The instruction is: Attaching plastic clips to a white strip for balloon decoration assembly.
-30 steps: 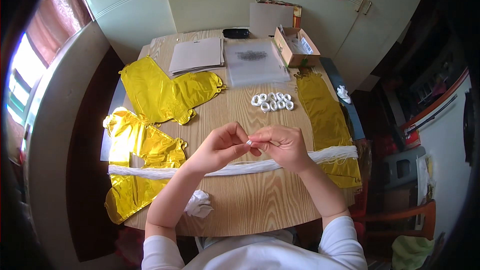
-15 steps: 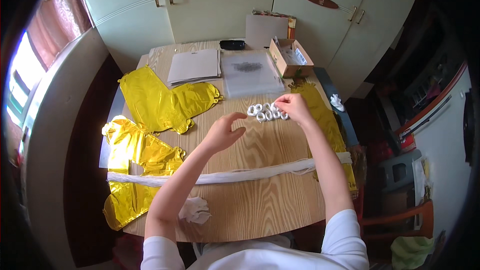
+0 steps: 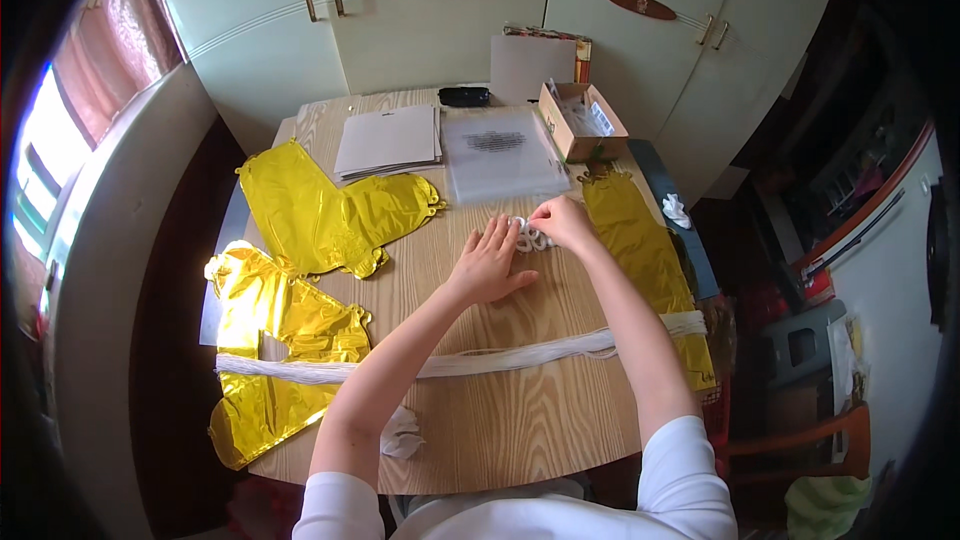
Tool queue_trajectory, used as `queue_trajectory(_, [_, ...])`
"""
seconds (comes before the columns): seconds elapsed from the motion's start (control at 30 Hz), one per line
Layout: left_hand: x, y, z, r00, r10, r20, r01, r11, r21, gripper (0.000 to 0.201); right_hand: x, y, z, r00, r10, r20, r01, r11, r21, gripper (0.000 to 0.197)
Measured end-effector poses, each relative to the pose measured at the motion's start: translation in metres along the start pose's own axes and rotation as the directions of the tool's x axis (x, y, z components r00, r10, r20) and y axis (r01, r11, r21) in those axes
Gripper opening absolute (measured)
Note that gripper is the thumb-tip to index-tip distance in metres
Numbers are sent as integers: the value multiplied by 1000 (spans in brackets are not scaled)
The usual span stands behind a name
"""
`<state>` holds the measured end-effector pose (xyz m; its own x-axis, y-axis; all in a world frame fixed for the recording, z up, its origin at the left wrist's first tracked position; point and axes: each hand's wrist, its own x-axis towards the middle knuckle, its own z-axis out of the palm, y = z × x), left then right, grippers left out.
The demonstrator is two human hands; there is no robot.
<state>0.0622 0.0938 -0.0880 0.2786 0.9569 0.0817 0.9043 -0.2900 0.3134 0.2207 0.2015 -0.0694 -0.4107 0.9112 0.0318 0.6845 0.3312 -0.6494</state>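
Note:
A cluster of small white ring-shaped rolls (image 3: 527, 241) lies mid-table, partly hidden by my hands. My left hand (image 3: 490, 265) rests flat beside it, fingers spread and thumb out, fingertips touching the nearest rolls on the left. From the right, my right hand (image 3: 566, 222) reaches in with thumb and forefinger pinched on one of the rolls; most of that roll is hidden. A long bundle of white strings (image 3: 520, 355) stretches across the table below both hands, passing under my forearms.
Yellow foil balloons, flat, lie at the upper left (image 3: 290, 205), lower left (image 3: 290, 315) and right (image 3: 635, 235). Behind are grey cards (image 3: 388, 140), clear plastic bags (image 3: 500, 165), a cardboard box (image 3: 590, 145) and a black case (image 3: 464, 97). A crumpled white tissue (image 3: 402, 435) sits near the front edge.
My left hand has moved right and flattened beside the rolls. My right hand has shifted slightly left and down, its pinch now on the left part of the cluster.

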Motion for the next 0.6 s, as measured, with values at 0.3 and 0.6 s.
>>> queue_trajectory(0.3, [1,4,8,1000,14,-4,-13,998,55,87,-5,-2,3,999,14,-46,-15,1000,-24,17])
queue_trajectory(0.6, [6,-6,-4,996,21,-88,-21,1000,2,88,-24,18,-11,931,-363,-31,356,924,-140,52])
